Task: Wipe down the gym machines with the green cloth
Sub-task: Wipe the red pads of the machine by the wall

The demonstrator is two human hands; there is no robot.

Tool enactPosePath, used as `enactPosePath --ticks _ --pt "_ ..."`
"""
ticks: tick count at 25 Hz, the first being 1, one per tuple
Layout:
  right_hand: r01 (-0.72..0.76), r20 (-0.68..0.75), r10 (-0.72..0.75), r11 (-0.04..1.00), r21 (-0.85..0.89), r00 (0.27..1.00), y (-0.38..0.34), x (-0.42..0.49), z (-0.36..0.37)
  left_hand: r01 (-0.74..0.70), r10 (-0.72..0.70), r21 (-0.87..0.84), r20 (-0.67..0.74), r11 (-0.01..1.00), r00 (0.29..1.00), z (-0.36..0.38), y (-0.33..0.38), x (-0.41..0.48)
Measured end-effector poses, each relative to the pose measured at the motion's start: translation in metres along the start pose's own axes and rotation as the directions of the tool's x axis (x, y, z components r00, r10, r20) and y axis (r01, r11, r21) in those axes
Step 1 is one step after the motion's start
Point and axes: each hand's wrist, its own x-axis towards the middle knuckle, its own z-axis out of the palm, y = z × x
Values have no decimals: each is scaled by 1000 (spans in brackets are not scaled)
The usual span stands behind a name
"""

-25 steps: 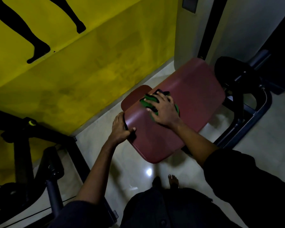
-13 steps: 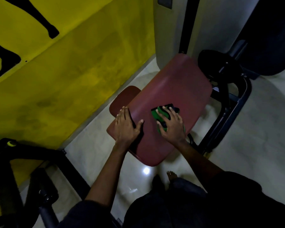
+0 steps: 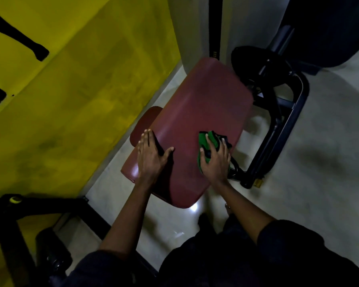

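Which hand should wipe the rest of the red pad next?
The right hand: it presses flat on the green cloth near the red pad's right edge. The left hand rests flat on the pad's left side with no cloth, so it likely only steadies.

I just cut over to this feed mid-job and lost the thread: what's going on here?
A person stands over the dark red padded seat of a gym machine. The right hand presses the green cloth flat against the seat's right side, close to its edge. The left hand rests flat on the seat's left edge, holding nothing. The machine's black frame shows to the right of the seat.
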Motion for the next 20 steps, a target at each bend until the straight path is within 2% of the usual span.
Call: enactPosePath --ticks 3,5,6,9,13,17,20 --pt "-229 -45 233 970 83 971 12 35 -4 -51 51 23 3 998 999 0 -1 1" --pt "-391 -12 399 902 183 917 25 52 -7 -122 121 66 12 990 993 4 4 3" --pt "-425 6 434 880 211 901 28 51 -7 -152 150 87 24 985 988 6 8 6" --pt "-417 51 419 870 263 907 20 11 -4 -196 190 128 58 972 980 13 23 9" --pt "-544 192 513 734 406 836 7 -57 1 -197 192 144 49 970 980 20 29 11" --pt "-622 342 523 603 500 781 -11 -98 -2 -180 179 140 16 974 984 24 25 12" --pt "-640 307 593 501 583 745 -12 -93 3 -194 196 146 -3 970 981 27 23 13"
